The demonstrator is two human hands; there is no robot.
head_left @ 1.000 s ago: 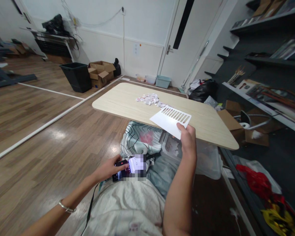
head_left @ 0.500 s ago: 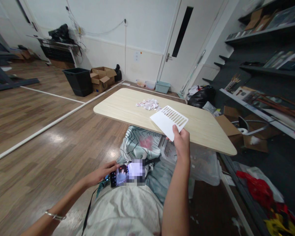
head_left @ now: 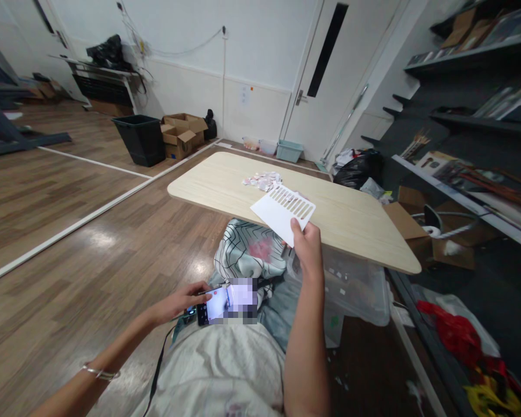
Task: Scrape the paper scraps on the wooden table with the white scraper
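Note:
My right hand (head_left: 307,246) pinches the near corner of a white sheet (head_left: 281,209) with a row of narrow slots, held up over the near edge of a light wooden table (head_left: 356,223). My left hand (head_left: 179,301) grips a phone (head_left: 219,304) with a lit screen, low over my lap. A pile of small paper pieces (head_left: 262,179) lies on the table just beyond the sheet.
A clear plastic box (head_left: 351,284) and patterned cloth (head_left: 243,252) lie under the table. A black bin (head_left: 141,138) and cardboard boxes (head_left: 182,132) stand at the back left. Dark shelves (head_left: 473,139) run along the right; a black bag (head_left: 358,165) sits by the door.
My right hand has carried the slotted sheet a little to the left and nearer the paper pile. My left hand stays on the phone.

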